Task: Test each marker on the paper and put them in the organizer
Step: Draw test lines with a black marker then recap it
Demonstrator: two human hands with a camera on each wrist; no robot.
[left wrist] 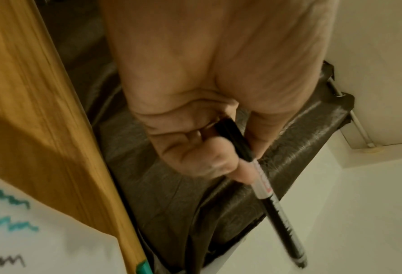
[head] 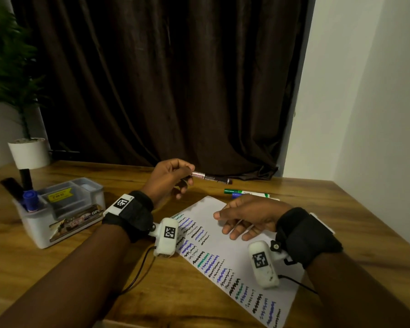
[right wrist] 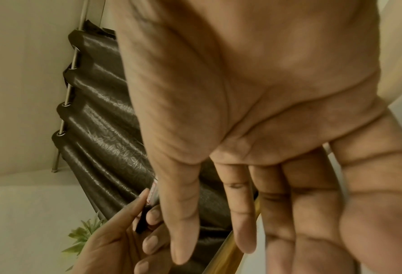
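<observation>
Black marker (head: 210,177): held level above the far edge of the bench (head: 152,280), beyond the paper (head: 234,256).
Left hand (head: 169,178): fingers pinch the marker's near end.
Right hand (head: 246,216): relaxed, fingers spread, empty, hovering over the paper, apart from the marker.
Organizer (head: 59,209): left of both hands.

Left hand (head: 169,177): raised above the table, fingers curled, thumb and fingertips pinching a black marker (left wrist: 261,187). Right hand (head: 247,216): palm down, fingers extended and relaxed, holding nothing. Both forearms extend forward, wrists strapped.
</observation>
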